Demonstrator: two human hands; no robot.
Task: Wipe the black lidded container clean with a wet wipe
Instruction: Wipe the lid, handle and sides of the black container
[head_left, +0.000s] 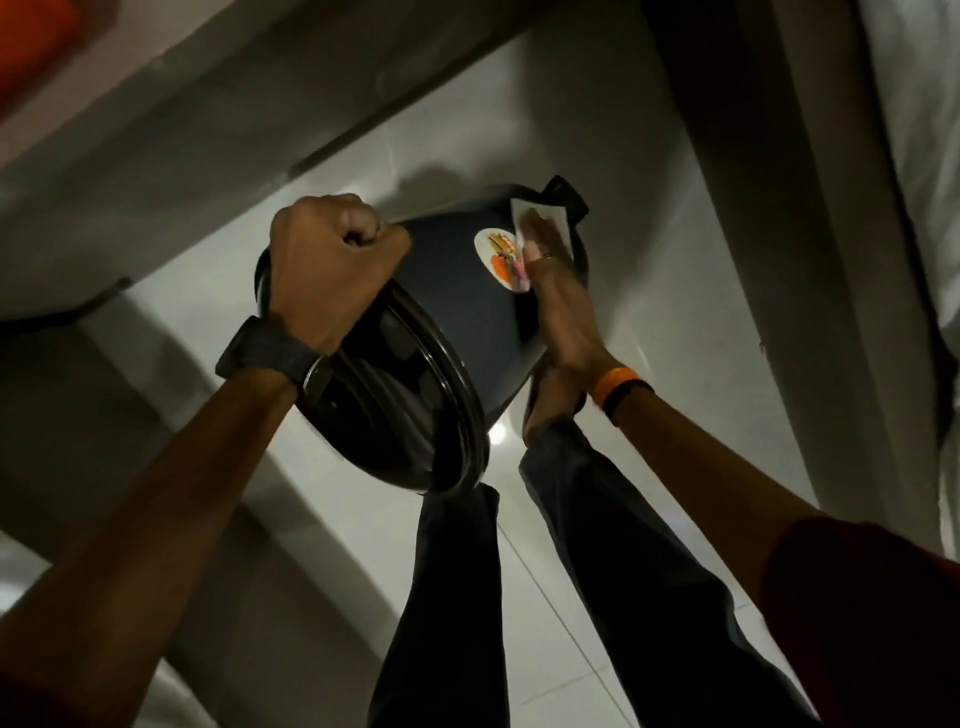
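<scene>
The black lidded container (457, 312) is held tilted in the air above the floor, its dark lid (410, 395) facing me and its base pointing away. A round coloured sticker (501, 257) shows on its side. My left hand (327, 270) is clenched around the container's rim or handle at the upper left. My right hand (558, 306) lies flat against the container's right side, fingers pressing a white wet wipe (540, 218) onto the wall near the base. A black handle (563, 200) sticks out behind the wipe.
Pale glossy floor tiles (597, 597) lie below. My legs in dark trousers (597, 571) and a foot (550, 400) stand under the container. A grey furniture frame (753, 208) runs along the right, with white fabric (919, 130) beyond. Another grey ledge (156, 171) crosses the upper left.
</scene>
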